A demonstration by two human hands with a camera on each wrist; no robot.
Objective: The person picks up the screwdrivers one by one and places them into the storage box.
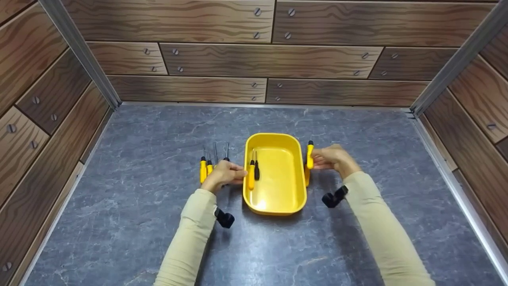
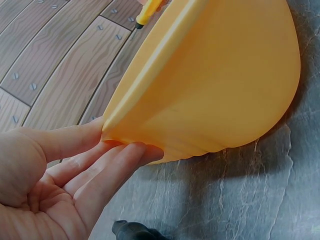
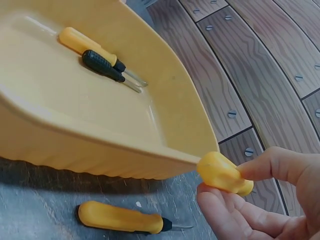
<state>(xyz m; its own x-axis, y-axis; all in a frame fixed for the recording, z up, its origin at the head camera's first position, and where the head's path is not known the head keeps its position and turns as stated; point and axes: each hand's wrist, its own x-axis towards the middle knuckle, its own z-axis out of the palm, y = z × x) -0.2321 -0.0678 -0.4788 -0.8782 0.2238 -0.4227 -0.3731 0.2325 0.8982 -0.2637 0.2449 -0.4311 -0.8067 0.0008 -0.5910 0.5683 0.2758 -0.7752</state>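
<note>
**Left hand (image 1: 224, 173) on the yellow bin (image 1: 282, 178), right hand (image 1: 332, 158) on a held screwdriver (image 1: 310, 155)**

Your left hand pinches the yellow bin's rim at 9 o'clock, thumb and fingers closed on it. At 3 o'clock, just outside the rim, your right hand's thumb and fingers pinch the held screwdriver's yellow handle, black collar toward 12. Inside the bin, a yellow-handled screwdriver (image 1: 251, 176) and a black-handled screwdriver (image 1: 257, 172) lie side by side near the 9 o'clock wall. A loose screwdriver (image 3: 117, 216) lies beside the bin at 3; more screwdrivers (image 1: 203, 170), partly hidden, lie out at 9.
</note>
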